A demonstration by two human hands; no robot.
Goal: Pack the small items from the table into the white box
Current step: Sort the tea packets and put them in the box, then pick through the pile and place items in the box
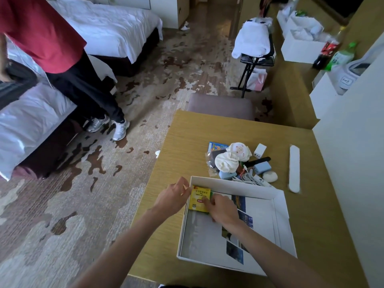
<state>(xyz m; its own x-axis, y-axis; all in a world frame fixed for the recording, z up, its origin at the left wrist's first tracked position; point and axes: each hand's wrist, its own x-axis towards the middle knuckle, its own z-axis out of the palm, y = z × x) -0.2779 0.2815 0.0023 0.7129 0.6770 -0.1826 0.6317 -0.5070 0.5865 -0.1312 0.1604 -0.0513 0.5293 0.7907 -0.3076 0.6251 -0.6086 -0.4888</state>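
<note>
A shallow white box (279,221) lies open on the wooden table (182,142), with printed sheets on its floor. A yellow tea packet (198,198) rests in the box's far left corner. My right hand (223,206) presses on the packet with its fingertips. My left hand (173,197) pinches the box's left rim by the same corner. Just beyond the box sits a pile of small items: white baby mittens (230,159), a white charger (259,151), blue adapters (262,167), a coiled white cable (246,178) and a white soap (269,176).
A long white strip (294,168) lies on the table right of the pile. A padded stool (221,106) stands at the table's far edge. A person in a red top (41,32) stands between two beds at the left. Bottles (330,50) stand on the counter at right.
</note>
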